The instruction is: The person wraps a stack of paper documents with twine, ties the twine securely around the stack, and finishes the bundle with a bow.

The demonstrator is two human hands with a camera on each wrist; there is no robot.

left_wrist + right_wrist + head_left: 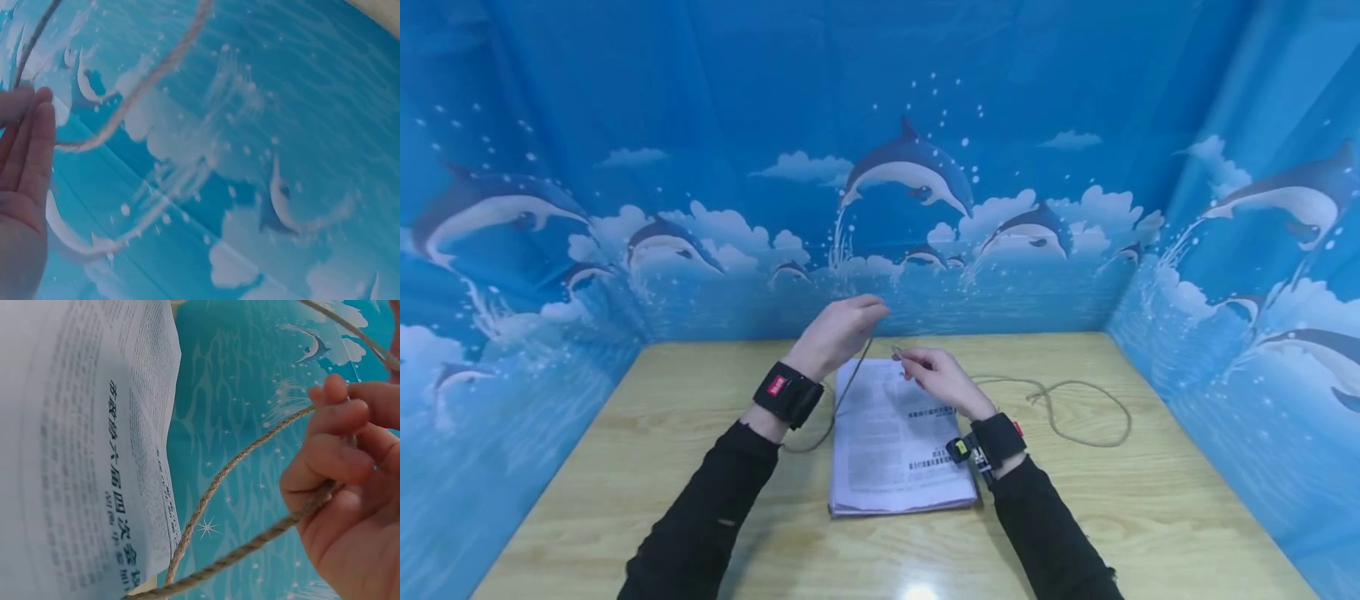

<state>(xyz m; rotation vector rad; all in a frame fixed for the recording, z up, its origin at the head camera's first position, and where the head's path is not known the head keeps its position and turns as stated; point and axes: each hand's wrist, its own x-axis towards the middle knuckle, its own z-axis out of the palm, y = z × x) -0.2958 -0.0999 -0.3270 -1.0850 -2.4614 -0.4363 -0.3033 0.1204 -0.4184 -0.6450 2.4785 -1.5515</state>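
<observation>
A stack of newspapers [880, 450] lies on the table, printed side up. Above its far left corner my left hand [844, 327] pinches a thin twisted rope [853, 379] between thumb and fingertips; the strand hangs down and bends beside the stack's left edge. My right hand [936, 379] is over the far part of the stack, its fingers curled round another stretch of rope [269, 534]. In the right wrist view two strands run from these fingers down past the newspaper [81, 462]. The left wrist view shows the rope [147, 84] curving away from the left fingers [37, 144].
To the right of the stack, a loop of rope [1093, 443] lies loose on the wooden table [1150, 517]. A blue curtain with dolphins [917, 167] stands close behind the table and along both sides.
</observation>
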